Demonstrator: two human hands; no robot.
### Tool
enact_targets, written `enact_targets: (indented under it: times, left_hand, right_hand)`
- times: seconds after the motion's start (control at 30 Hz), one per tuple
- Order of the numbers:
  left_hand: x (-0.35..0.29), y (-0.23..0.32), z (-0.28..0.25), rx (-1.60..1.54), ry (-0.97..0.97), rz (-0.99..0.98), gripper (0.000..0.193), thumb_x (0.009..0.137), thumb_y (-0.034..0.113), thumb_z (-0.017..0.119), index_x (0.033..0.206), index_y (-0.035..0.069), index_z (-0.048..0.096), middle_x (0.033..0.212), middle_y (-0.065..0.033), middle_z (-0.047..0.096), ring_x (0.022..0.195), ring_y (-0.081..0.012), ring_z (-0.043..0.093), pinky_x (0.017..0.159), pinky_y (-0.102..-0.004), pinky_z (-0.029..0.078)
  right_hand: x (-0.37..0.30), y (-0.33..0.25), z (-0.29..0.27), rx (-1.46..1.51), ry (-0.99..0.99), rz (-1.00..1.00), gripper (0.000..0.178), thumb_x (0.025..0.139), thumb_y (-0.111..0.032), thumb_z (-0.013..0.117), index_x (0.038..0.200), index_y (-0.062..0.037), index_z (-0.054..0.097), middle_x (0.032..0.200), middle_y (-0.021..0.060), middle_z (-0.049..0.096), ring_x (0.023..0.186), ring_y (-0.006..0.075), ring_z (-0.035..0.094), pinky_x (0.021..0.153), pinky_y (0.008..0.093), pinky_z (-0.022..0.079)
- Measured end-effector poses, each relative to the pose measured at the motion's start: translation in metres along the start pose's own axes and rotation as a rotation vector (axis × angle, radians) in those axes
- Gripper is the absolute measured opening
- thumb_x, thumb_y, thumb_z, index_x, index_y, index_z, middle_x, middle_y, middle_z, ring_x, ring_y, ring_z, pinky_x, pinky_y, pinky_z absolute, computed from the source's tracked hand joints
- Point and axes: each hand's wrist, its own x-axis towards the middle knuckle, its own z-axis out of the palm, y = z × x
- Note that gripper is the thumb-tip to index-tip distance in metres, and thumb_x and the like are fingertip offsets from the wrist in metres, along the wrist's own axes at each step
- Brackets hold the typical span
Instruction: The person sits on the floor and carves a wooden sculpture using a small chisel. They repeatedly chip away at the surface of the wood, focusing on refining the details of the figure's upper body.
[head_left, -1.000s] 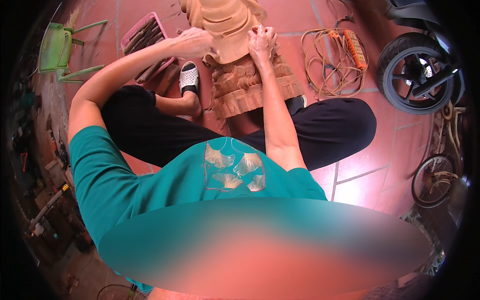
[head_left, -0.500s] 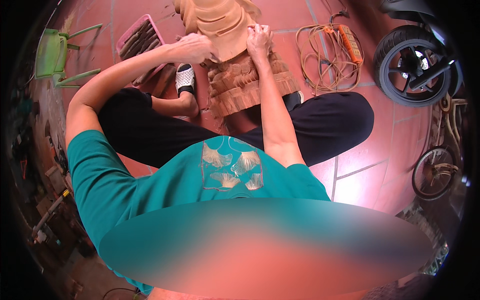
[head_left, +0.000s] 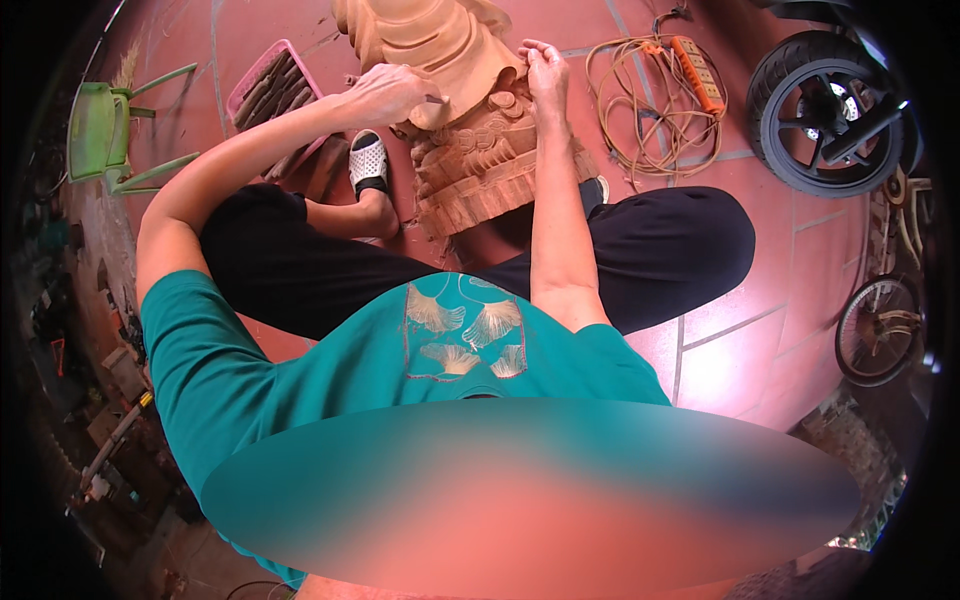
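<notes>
A carved wooden figure [head_left: 440, 45] with smooth draped folds lies between my legs, its rough-cut base [head_left: 480, 165] toward me. My left hand [head_left: 395, 92] is closed against the lower edge of the folds, on the figure's left side. A small dark tip shows at its fingers, but what it grips is too small to make out. My right hand [head_left: 547, 82] is at the right edge of the carving, fingers loosely stretched and apart, with nothing visible in them. Whether it touches the wood I cannot tell.
A pink basket [head_left: 285, 50] of dark wooden-handled tools stands at the left, near a green chair [head_left: 100, 130]. To the right lie a coiled brown cord [head_left: 625, 120] and an orange power strip [head_left: 697, 75]. Beyond are a motorbike wheel [head_left: 825, 110] and a smaller wheel [head_left: 878, 330].
My right hand has come off the folds, moved slightly right and opened its fingers. More of the carving's right side shows. My left hand remains at the fold edge, nearly unmoved.
</notes>
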Motion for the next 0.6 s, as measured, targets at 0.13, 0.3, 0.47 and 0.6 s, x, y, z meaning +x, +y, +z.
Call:
enact_targets:
  times: [0.13,0.3,0.47,0.6]
  left_hand:
    - [0.011,0.012,0.008,0.069,-0.11,-0.004,0.03,0.078,0.005,0.058,0.106,0.004,0.068,0.089,-0.0143,0.064,0.085,-0.0337,0.064,0.068,-0.0427,0.051]
    - [0.011,0.035,0.009,-0.14,-0.212,0.105,0.035,0.072,0.001,0.057,0.104,0.008,0.071,0.085,-0.0134,0.067,0.079,-0.0318,0.065,0.065,-0.0412,0.052]
    - [0.015,-0.006,-0.012,-0.102,0.016,0.013,0.04,0.068,-0.001,0.055,0.103,0.009,0.071,0.094,-0.0122,0.071,0.083,-0.0325,0.067,0.068,-0.0408,0.054]
    - [0.016,0.008,-0.002,-0.018,-0.122,-0.086,0.033,0.071,0.002,0.057,0.101,0.006,0.071,0.092,-0.0133,0.07,0.083,-0.0331,0.066,0.067,-0.0417,0.052]
  right_hand:
    - [0.002,0.021,0.003,-0.274,0.025,-0.093,0.016,0.09,-0.009,0.055,0.098,-0.0053,0.068,0.098,0.0101,0.069,0.094,0.025,0.06,0.086,0.0354,0.047]
    - [-0.009,0.015,0.014,-0.672,0.041,-0.358,0.015,0.087,-0.013,0.057,0.095,-0.0097,0.07,0.098,0.0121,0.069,0.099,0.0321,0.056,0.09,0.0409,0.043]
    - [-0.007,0.012,0.009,-0.486,0.009,-0.206,0.016,0.087,-0.011,0.057,0.096,-0.0081,0.07,0.095,0.0118,0.07,0.098,0.0327,0.058,0.09,0.042,0.044]
    - [-0.006,0.014,0.009,-0.466,0.028,-0.232,0.017,0.087,-0.01,0.056,0.098,-0.0073,0.07,0.097,0.0123,0.07,0.095,0.0319,0.06,0.089,0.0405,0.045]
